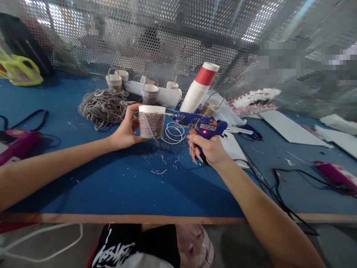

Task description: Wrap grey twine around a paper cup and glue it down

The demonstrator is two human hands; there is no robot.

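Observation:
My left hand [128, 128] grips a paper cup [152, 124] from its left side, holding it upright above the table. Grey-brown cord is wound round most of the cup, and its white rim stays bare. A loose cord end hangs down the front. In my right hand [208, 147] is a blue hot glue gun [199, 123] with a lit red light. Its nozzle points left and is at the cup's right side near the rim; whether it touches I cannot tell. Behind them lies a loop of thin white cord [175, 133].
A heap of grey cord [103, 106] lies at the back left. Small handled cups [150, 93] and a leaning stack of paper cups [199, 87] stand behind. A phone [231, 149], cables [279, 182] and white boards [294, 126] lie right. Perforated metal [173, 41] walls off the back.

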